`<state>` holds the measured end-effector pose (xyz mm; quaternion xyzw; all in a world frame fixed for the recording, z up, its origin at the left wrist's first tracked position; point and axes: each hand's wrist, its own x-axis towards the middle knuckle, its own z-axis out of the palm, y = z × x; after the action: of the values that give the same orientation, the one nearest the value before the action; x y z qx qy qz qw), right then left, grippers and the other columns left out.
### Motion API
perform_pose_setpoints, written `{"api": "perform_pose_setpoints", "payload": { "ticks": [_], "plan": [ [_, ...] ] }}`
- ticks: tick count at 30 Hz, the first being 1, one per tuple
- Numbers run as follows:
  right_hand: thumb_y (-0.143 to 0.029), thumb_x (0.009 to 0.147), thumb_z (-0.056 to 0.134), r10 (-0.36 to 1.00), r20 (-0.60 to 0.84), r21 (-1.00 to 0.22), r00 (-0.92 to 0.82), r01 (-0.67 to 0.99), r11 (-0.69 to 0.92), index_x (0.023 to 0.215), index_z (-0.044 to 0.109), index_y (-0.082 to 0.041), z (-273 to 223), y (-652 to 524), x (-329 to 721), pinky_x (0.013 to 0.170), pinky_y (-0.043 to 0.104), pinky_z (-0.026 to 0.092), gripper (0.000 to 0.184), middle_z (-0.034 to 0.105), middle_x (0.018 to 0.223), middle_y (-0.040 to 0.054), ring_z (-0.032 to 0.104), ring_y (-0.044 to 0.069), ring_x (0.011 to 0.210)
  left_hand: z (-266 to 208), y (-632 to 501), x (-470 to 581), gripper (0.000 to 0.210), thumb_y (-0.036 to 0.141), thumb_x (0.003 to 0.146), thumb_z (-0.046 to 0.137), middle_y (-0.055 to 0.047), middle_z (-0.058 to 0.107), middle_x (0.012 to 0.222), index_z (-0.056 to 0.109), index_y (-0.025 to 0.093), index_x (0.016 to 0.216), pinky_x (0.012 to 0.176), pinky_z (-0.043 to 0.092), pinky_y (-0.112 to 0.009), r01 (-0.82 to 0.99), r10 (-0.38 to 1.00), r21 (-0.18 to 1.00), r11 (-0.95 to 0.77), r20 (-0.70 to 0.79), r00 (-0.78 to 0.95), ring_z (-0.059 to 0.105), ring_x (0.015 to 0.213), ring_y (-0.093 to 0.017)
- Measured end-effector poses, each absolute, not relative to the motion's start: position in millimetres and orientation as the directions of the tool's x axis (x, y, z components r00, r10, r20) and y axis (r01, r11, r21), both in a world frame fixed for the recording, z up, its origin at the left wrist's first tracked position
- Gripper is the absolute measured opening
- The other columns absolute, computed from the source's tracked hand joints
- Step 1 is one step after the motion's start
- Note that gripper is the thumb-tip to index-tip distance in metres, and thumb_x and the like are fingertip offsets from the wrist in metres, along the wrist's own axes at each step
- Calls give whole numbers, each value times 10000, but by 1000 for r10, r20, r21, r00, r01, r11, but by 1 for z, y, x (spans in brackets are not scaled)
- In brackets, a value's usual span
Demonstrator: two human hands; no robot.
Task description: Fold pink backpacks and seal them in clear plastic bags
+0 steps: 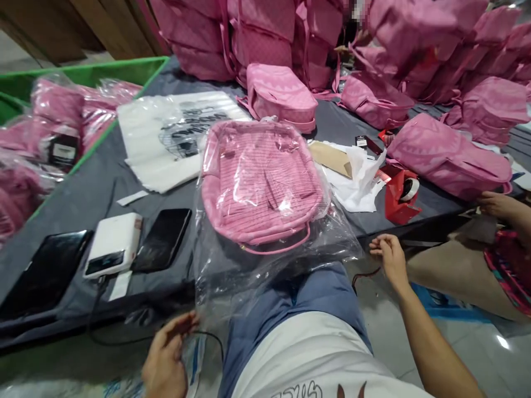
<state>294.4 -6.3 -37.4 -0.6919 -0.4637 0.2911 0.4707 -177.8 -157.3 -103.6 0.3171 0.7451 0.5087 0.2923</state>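
In front of me on the table lies a pink backpack (265, 177) inside a clear plastic bag (332, 243). The bag's loose lower end hangs over the table edge towards my lap. My left hand (168, 351) is low, below the table edge, with fingers loosely bent; its fingertips are beside the bag's lower left edge, and I cannot tell whether they touch it. To the right of the bag, my right hand (390, 257) hovers with half-curled fingers, apart from the plastic and holding nothing visible.
Left are a white power bank (114, 243), a phone (164, 237) and a dark tablet-like device (47, 271). Behind lie white printed bags (178, 135); right, a red tape dispenser (400, 193). More pink backpacks (280, 94) crowd the back. Another person's hand (498, 204) is at right.
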Motion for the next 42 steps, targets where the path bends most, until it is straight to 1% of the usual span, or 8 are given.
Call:
{"api": "perform_pose_setpoints", "payload": {
  "ticks": [4, 12, 18, 23, 26, 28, 33, 42],
  "plan": [
    [-826, 727, 533, 963, -223, -820, 152, 505, -269, 844, 588, -225, -18, 33, 273, 551, 340, 529, 614, 671, 735, 67, 663, 242, 672, -65, -109, -158, 739, 836, 612, 673, -115, 762, 823, 718, 151, 883, 666, 552, -355, -128, 766, 932, 340, -353, -537, 716, 752, -265],
    [-870, 799, 401, 994, 98, -460, 53, 888, -2, 678, 518, -267, -27, 58, 264, 508, 310, 261, 626, 472, 520, 18, 402, 184, 469, -61, -73, -137, 685, 861, 565, 709, 26, 589, 550, 617, 190, 666, 534, 463, -247, -129, 709, 963, 239, -263, -654, 562, 527, -137],
    [-923, 599, 671, 983, -179, -877, 39, 447, -178, 617, 526, -231, -25, 74, 275, 427, 259, 277, 707, 424, 472, -34, 357, 115, 427, -59, -72, -162, 514, 688, 658, 772, 101, 440, 438, 604, 210, 746, 357, 268, -187, -23, 729, 981, 194, -160, -666, 356, 348, -73],
    [-622, 598, 900, 971, -238, -968, 33, 67, -240, 1235, 664, -277, -35, 61, 303, 426, 218, 400, 762, 614, 641, -45, 506, 116, 470, -62, -78, -190, 717, 530, 701, 853, 78, 626, 662, 583, 283, 1317, 492, 457, -176, -270, 803, 961, 55, -203, -560, 541, 485, -85],
    [-623, 749, 790, 988, -27, -973, 152, 221, -61, 1407, 581, -300, -53, 43, 316, 498, 259, 506, 762, 698, 811, 4, 599, 146, 559, -83, -96, -199, 651, 483, 834, 774, -49, 735, 1050, 562, 298, 1421, 813, 591, -334, 226, 785, 974, -17, 153, -600, 715, 853, -177],
    [-602, 761, 788, 956, 242, -865, 165, 483, 136, 1381, 622, -267, -61, 34, 320, 662, 344, 594, 723, 725, 1008, 68, 681, 197, 732, -98, -105, -203, 519, 414, 803, 830, -80, 719, 1220, 677, 311, 1288, 1036, 520, -435, 582, 753, 811, -58, 419, -508, 695, 1099, -243],
    [-419, 870, 758, 793, 584, -512, -176, 678, 528, 1048, 800, -295, -53, 28, 320, 1003, 462, 552, 221, 760, 1121, 83, 705, 274, 1070, -102, -106, -213, 275, 197, 934, 677, 3, 802, 1090, 765, 378, 1121, 1098, 471, -356, 838, 761, 312, -447, 625, 173, 726, 1090, -179],
    [-662, 868, 681, 836, 493, -868, 242, 197, 455, 708, 698, -221, -37, 70, 277, 750, 389, 600, 470, 721, 681, 29, 717, 222, 708, -57, -87, -196, 530, 654, 924, 539, -77, 807, 855, 804, 195, 908, 870, 607, -365, 438, 848, 899, -3, 234, -476, 760, 889, -256]
  ]
}}
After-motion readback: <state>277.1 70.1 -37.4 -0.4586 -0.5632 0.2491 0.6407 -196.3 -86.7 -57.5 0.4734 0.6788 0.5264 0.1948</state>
